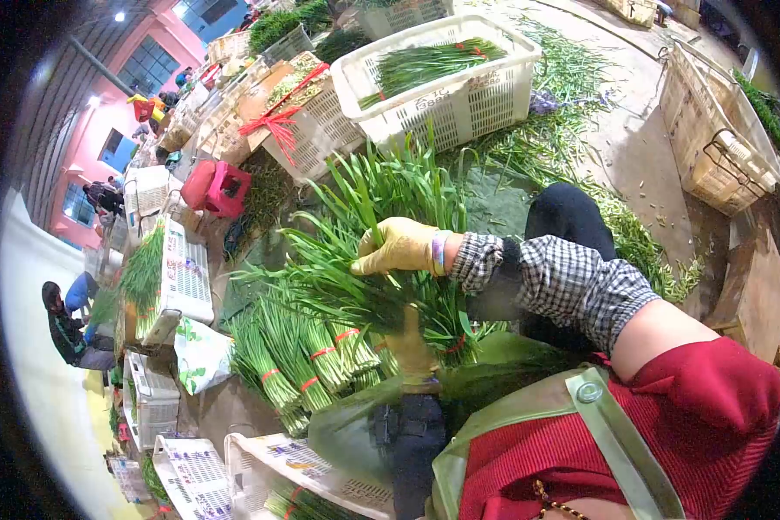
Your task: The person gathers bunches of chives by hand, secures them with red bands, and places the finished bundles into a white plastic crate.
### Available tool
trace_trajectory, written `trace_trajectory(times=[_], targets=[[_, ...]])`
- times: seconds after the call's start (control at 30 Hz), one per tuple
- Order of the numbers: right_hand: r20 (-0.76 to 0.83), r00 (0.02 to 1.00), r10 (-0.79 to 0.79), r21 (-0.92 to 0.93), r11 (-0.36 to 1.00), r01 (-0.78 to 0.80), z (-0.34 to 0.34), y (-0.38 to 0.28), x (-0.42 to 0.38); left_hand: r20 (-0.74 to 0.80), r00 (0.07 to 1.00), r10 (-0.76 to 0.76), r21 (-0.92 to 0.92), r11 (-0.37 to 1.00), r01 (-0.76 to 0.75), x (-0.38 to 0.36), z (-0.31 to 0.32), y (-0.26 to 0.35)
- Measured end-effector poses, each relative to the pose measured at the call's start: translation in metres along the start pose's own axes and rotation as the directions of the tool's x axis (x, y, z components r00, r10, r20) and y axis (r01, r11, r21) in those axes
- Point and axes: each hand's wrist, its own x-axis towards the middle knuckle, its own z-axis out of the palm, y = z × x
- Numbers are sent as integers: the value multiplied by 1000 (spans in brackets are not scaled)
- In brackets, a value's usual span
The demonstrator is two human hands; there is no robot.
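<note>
My right hand [399, 247], in a yellowish glove with a checkered sleeve, is closed around some long flat leaves of a loose bunch of garlic chives [416, 186]. The leaves fan out above and to the left of it. Lower down, against the near side of the same bunch, my left hand [412, 347] is gloved and blurred. One digit points up; the other fingers do not show clearly. Bundles of garlic chives tied with red bands [299, 360] lie side by side left of my hands, pale stems towards me.
A white crate [446, 108] with tied chives stands ahead. Red ties [273, 130] hang over another crate beside it. Left are a pink stool [227, 189], a white bag [204, 355] and more crates. Cut leaves [572, 65] litter the floor; a worn crate [711, 130] stands right. Another person [69, 325] sits far left.
</note>
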Motion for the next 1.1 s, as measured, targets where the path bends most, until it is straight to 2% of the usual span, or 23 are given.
trace_trajectory(times=[0.07,0.1,0.27,0.3,0.33,0.37,0.43,0.5,0.53,0.6,0.67,0.77,0.83,0.9,0.93,0.97,1.03,1.1], targets=[[-39,999,-19,17,1000,19,5,13,6,8,986,164,155,974,-163,4,-13,25],[8,999,-31,73,997,30,5,14,7,10,975,221,209,953,-218,6,-18,34],[-31,996,-88,318,943,94,10,17,5,-77,939,335,226,923,-311,12,-25,52],[-21,996,-86,364,927,88,9,15,3,-113,989,99,-48,993,-104,15,-23,57],[-12,996,-85,410,909,82,8,15,3,-81,986,-144,-319,941,111,18,-19,62],[-23,1000,-7,371,929,15,10,22,11,15,932,-362,-554,773,309,19,-18,66],[-29,998,-48,435,899,56,10,18,6,-38,969,-243,-420,884,205,16,-21,68],[-38,997,-70,463,883,80,10,18,6,-86,996,-27,-147,989,14,12,-23,60],[-42,997,-72,460,884,83,11,22,8,-82,988,127,59,991,-123,12,-24,53],[-35,997,-64,428,901,73,10,25,9,-49,966,252,236,943,-234,10,-23,48],[-14,999,-45,368,928,47,6,20,6,-52,977,207,189,963,-194,13,-31,71],[-49,999,4,388,922,15,3,7,-4,-99,965,242,181,958,-222,12,-23,58],[-26,1000,-9,414,910,19,2,4,-6,-22,985,169,170,972,-163,11,-24,51],[-29,1000,-11,414,910,22,1,1,-8,-40,999,-16,-57,998,14,13,-23,53],[-44,999,-4,402,915,22,1,0,-9,-59,983,-174,-283,947,150,16,-20,60],[-58,998,1,390,920,22,1,-1,-9,-43,944,-327,-495,828,264,18,-19,66],[-50,999,-6,427,904,26,1,2,-9,-55,962,-269,-365,902,232,15,-19,58],[-40,999,-14,453,891,31,3,9,-4,-44,947,-319,-442,856,268,15,-19,61]])
